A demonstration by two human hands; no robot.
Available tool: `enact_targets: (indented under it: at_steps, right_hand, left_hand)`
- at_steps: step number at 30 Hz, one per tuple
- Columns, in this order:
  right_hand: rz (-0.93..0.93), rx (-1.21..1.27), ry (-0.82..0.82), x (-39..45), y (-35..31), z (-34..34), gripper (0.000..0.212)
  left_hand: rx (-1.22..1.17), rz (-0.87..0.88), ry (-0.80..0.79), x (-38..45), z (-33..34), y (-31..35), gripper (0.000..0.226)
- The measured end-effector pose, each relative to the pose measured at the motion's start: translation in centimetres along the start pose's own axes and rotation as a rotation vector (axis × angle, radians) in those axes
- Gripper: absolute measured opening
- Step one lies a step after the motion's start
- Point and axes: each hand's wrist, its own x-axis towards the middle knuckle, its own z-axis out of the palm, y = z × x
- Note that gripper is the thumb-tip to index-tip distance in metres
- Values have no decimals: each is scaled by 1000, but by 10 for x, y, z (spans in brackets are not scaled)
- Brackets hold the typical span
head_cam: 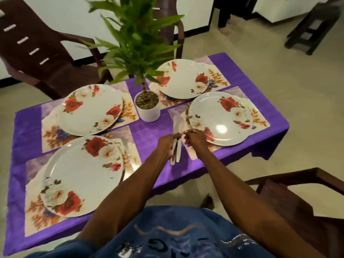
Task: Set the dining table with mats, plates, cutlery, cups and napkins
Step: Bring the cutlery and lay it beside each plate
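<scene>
Silvery cutlery [176, 138], blurred, is standing nearly upright in the left hand [168, 144], whose fingers are curling round its middle, in the centre of the frame above the purple tablecloth [149, 131]. The right hand [195, 139] is hovering just beside it, fingers curled; whether it is pinching anything I cannot tell. Immediately right, a rose-patterned plate [221, 118] is sitting on a floral mat [260, 118]. Three more plates are lying around a white potted plant [148, 107].

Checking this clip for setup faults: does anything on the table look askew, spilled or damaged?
Nothing spilled or broken. The four plates sit off-centre on their mats; the near right plate overhangs its mat's near edge. The left hand holds cutlery not yet laid.
</scene>
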Motion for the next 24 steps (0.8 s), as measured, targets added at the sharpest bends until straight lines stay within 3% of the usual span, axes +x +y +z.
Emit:
enact_targets:
  at_steps: [3, 4, 7, 10, 13, 18, 24]
  right_hand:
    - [28, -27, -27, 16, -4, -54, 13]
    - [47, -26, -52, 22, -7, -74, 14]
    - [94, 0, -116, 34, -15, -125, 17]
    - [76, -37, -198, 46, -20, -162, 13]
    - [5, -89, -238, 59, -19, -186, 9]
    - [-52, -87, -182, 87, -25, -219, 13]
    - [-27, -125, 51, 153, -46, -277, 21]
  left_hand:
    - [-75, -40, -42, 22, 58, -17, 71]
    - [-87, -25, -56, -5, 86, -11, 65]
    - [-111, 0, 10, -36, 146, -9, 14]
    - [-92, 10, 77, -33, 184, -13, 28]
    - [-32, 23, 142, -35, 213, -10, 25]
    - [-46, 73, 145, -27, 251, 0, 21]
    - [-88, 74, 92, 5, 280, 15, 24]
